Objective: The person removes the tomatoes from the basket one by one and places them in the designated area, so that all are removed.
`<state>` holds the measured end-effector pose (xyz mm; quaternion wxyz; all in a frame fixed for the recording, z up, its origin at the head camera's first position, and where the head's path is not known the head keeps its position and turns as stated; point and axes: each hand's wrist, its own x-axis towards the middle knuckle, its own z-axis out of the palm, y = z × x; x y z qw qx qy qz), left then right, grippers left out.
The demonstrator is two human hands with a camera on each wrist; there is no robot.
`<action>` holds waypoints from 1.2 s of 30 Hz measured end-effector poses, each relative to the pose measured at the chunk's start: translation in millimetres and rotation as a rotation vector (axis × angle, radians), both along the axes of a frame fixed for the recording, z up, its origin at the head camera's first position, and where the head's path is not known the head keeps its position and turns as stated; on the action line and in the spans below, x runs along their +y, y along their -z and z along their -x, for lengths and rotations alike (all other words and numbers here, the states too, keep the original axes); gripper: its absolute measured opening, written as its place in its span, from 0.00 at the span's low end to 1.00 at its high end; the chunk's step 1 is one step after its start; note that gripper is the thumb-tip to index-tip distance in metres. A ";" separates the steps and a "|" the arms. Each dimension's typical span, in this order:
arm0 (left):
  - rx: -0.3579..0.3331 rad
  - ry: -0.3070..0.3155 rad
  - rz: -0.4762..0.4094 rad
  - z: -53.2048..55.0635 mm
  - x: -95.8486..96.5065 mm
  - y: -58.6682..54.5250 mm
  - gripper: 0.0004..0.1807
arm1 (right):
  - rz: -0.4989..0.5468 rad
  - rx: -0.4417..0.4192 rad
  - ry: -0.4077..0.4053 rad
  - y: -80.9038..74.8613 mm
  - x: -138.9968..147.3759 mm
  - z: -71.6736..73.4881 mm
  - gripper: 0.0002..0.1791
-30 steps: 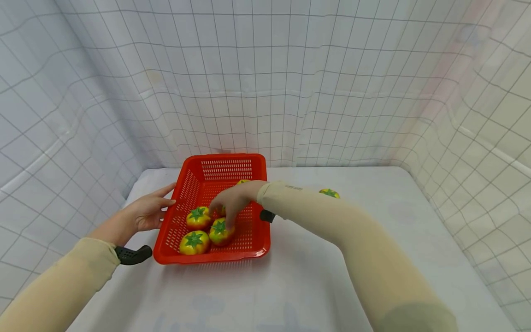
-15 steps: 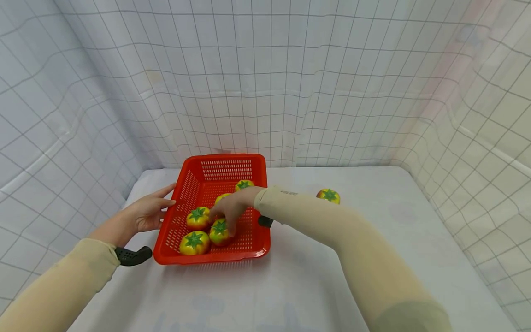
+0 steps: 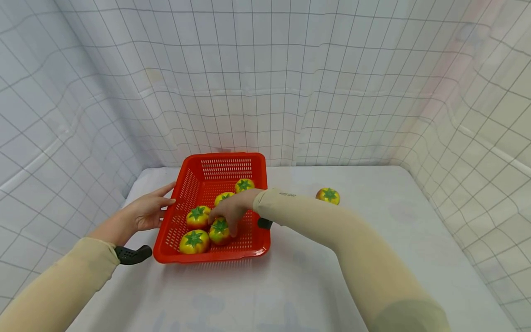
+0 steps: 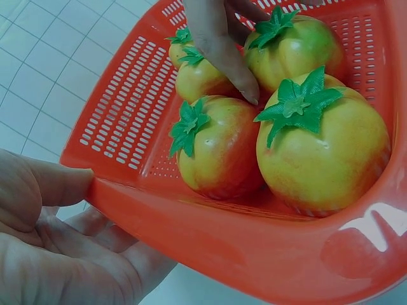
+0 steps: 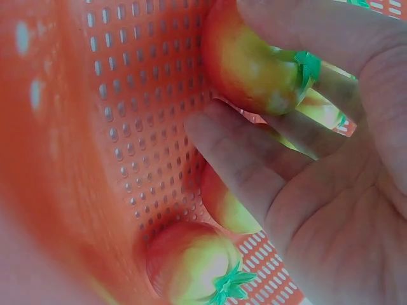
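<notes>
A red plastic basket (image 3: 265, 230) on the white table holds several red-and-yellow tomatoes with green star-shaped tops. My left hand (image 3: 149, 211) holds its left rim, the thumb over the edge and the fingers beneath, as the left wrist view shows. Inside, my right hand (image 3: 232, 206) reaches down around a tomato (image 3: 219, 233) with thumb and fingers on opposite sides. To its left sit two more tomatoes, a farther one (image 3: 198, 216) and a nearer one (image 3: 194, 242). Farther back are another tomato (image 3: 223, 197), partly covered by the hand, and one (image 3: 244, 185) by the right wall.
A single tomato (image 3: 328, 196) lies on the table (image 3: 373, 240) to the right of the basket, just beyond the right forearm. White grid-patterned curtains (image 3: 274, 92) enclose the back and both sides.
My right hand and forearm have shifted slightly toward me, the thumb sliding lower along the tomato's right side. More of the rear tomatoes and the table tomato shows. The left hand keeps its place.
</notes>
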<state>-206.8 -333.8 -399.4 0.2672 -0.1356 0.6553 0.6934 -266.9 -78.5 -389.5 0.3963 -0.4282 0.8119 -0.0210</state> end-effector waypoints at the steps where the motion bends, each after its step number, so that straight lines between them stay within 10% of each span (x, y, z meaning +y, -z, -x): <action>1: 0.000 0.000 0.000 0.0 0.1 -0.3 0.41 | 0.000 0.002 0.000 0.2 -0.2 0.1 0.43; 36: 0.009 0.009 -0.012 -1.2 0.6 -0.7 0.40 | -0.059 0.033 -0.080 1.1 0.9 -7.2 0.36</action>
